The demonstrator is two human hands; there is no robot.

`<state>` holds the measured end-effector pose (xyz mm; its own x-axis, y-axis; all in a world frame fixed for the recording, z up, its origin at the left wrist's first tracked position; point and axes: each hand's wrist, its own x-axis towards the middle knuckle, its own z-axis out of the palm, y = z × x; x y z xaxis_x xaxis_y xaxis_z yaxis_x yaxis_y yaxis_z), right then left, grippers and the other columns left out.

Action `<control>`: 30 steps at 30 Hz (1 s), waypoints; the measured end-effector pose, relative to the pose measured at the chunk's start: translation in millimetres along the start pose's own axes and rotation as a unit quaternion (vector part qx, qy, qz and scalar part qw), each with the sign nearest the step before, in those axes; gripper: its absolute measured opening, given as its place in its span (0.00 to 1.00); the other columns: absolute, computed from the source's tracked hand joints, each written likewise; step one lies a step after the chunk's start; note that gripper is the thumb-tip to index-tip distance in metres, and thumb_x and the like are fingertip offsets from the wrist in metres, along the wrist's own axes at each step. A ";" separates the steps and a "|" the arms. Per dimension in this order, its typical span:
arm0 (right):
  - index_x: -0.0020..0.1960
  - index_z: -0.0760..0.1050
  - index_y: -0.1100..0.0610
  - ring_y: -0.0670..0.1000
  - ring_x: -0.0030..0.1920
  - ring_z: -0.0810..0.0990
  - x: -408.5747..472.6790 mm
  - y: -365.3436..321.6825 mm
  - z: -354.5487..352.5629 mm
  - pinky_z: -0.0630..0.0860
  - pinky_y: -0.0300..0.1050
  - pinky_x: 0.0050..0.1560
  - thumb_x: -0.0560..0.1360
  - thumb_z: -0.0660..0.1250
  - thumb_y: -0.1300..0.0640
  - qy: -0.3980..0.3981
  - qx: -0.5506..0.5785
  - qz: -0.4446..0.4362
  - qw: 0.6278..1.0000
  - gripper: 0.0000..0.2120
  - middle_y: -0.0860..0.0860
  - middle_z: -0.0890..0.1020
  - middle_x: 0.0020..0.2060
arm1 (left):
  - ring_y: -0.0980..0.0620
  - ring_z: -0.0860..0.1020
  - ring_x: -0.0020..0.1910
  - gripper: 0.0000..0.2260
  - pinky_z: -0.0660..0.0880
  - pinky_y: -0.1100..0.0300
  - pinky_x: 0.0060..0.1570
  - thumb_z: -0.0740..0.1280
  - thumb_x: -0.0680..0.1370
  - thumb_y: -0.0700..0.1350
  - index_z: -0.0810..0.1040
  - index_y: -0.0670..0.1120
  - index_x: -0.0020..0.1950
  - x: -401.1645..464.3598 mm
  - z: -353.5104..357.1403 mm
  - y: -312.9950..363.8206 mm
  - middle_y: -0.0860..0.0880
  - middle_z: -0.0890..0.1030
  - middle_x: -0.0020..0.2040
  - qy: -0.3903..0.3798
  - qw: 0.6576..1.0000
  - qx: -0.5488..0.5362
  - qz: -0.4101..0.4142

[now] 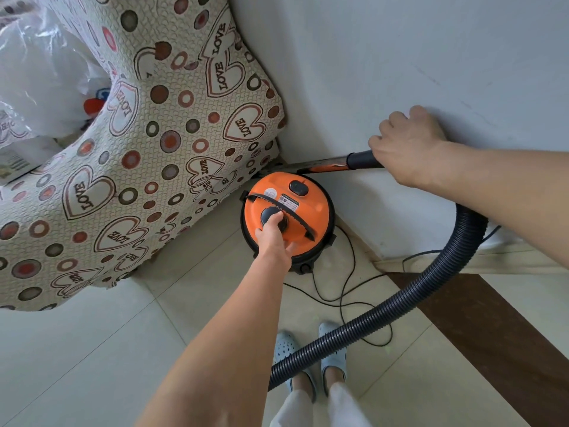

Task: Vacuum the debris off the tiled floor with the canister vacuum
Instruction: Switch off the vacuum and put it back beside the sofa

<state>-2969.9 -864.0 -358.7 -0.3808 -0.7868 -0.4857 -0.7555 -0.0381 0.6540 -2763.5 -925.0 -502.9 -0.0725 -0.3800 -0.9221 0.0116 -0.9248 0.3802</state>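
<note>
Left hand (272, 234) presses canister vacuum (288, 217) knob; right hand (409, 146) grips wand (326, 165); tiled floor (92, 349).

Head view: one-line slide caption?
Left hand on orange canister vacuum's top knob; right hand grips the wand.

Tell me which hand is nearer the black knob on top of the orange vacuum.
Left. The left hand grips the black knob; the right hand is up by the wall, gripping the wand.
</note>
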 end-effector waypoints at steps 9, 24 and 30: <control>0.63 0.68 0.56 0.53 0.59 0.72 -8.3 -2.4 8.6 0.68 0.45 0.56 0.77 0.63 0.56 0.005 -0.059 -0.013 0.998 0.15 0.53 0.74 0.59 | 0.39 0.66 0.72 0.33 0.72 0.42 0.62 0.70 0.75 0.47 0.58 0.51 0.77 -0.9 -0.9 -0.8 0.45 0.67 0.72 -0.001 1.000 0.004 -0.008; 0.66 0.66 0.55 0.53 0.61 0.71 -15.2 1.3 10.0 0.67 0.45 0.57 0.78 0.62 0.54 0.021 -0.085 -0.033 0.996 0.17 0.53 0.71 0.62 | 0.38 0.69 0.68 0.33 0.75 0.44 0.43 0.71 0.74 0.49 0.59 0.52 0.75 -5.7 1.5 1.1 0.45 0.68 0.70 0.009 0.999 0.040 -0.023; 0.67 0.65 0.55 0.53 0.61 0.70 -18.5 1.1 12.3 0.67 0.45 0.57 0.78 0.63 0.52 0.025 -0.089 -0.039 0.995 0.20 0.53 0.71 0.62 | 0.38 0.69 0.67 0.34 0.74 0.41 0.45 0.71 0.74 0.49 0.58 0.52 0.76 -6.1 4.5 0.2 0.45 0.68 0.70 0.015 0.999 0.045 -0.025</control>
<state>-2970.3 -842.0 -356.1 -0.2948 -0.8065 -0.5124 -0.6736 -0.2049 0.7101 -2767.5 -922.8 -496.9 -0.0417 -0.3341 -0.9416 -0.0806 -0.9383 0.3364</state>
